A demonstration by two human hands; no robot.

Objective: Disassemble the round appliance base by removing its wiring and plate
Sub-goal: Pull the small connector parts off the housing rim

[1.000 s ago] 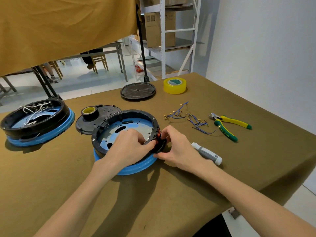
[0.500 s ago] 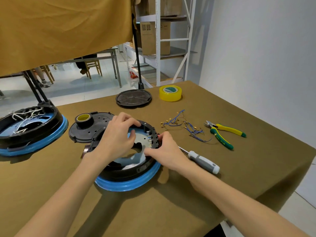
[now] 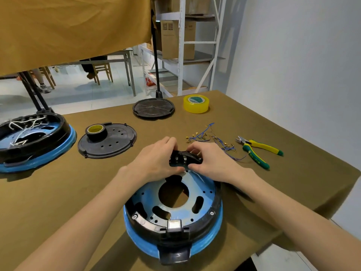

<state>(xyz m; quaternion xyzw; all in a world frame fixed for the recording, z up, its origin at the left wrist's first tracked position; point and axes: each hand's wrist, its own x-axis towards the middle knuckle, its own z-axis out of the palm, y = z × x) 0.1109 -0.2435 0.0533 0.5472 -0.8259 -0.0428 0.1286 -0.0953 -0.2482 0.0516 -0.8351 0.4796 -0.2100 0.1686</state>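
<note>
A small curved black terminal block point(image 3: 185, 159) is now held just above the far rim of the round appliance base point(image 3: 173, 216); half a second ago both hands were still working inside that rim. It appears freed, so the wiring step looks nearly done. Its long axis runs left to right, metal contacts facing the viewer. The left hand point(image 3: 156, 163) and right hand point(image 3: 213, 163) pinch its ends, fingers curled around it. The base sits at the desk's point(image 3: 58, 192) near edge, plate point(image 3: 195, 186) still inside. Beyond lie loose blue wires point(image 3: 213, 138) and pliers point(image 3: 257, 151).
</note>
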